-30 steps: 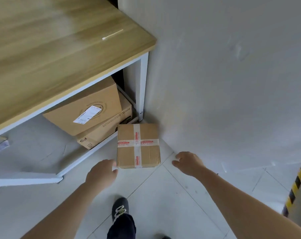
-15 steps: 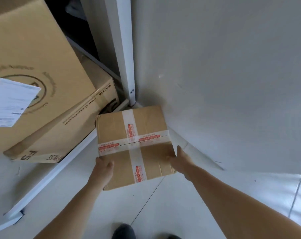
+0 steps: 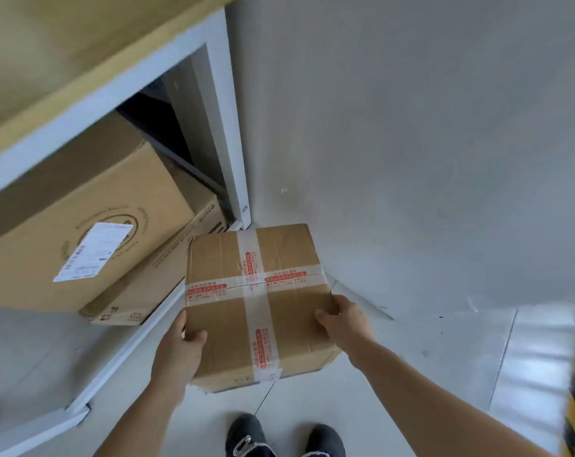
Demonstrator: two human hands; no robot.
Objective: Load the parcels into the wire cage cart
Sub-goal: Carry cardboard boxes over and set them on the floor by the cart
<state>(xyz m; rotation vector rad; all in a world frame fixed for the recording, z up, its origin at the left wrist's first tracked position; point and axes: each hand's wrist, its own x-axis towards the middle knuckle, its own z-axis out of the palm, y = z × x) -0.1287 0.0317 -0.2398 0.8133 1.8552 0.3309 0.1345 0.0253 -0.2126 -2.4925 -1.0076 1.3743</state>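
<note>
Gripping the taped parcel (image 3: 258, 305) at centre frame, the left hand (image 3: 177, 354) and right hand (image 3: 343, 319) clamp its opposite side edges, thumbs on top (it appears clear of the floor); no cart is in view, so carrying must follow a turn.

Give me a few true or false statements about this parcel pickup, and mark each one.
1. The left hand and the right hand both grip the taped parcel. True.
2. The parcel's tape is plain brown. False: it is pale with red print, crossed over the top.
3. The large box under the table carries a white label. True.
4. The wire cage cart stands beside the parcel. False: no cart is in view.
5. Only one box sits under the table. False: a second box lies partly under the large one.
</note>
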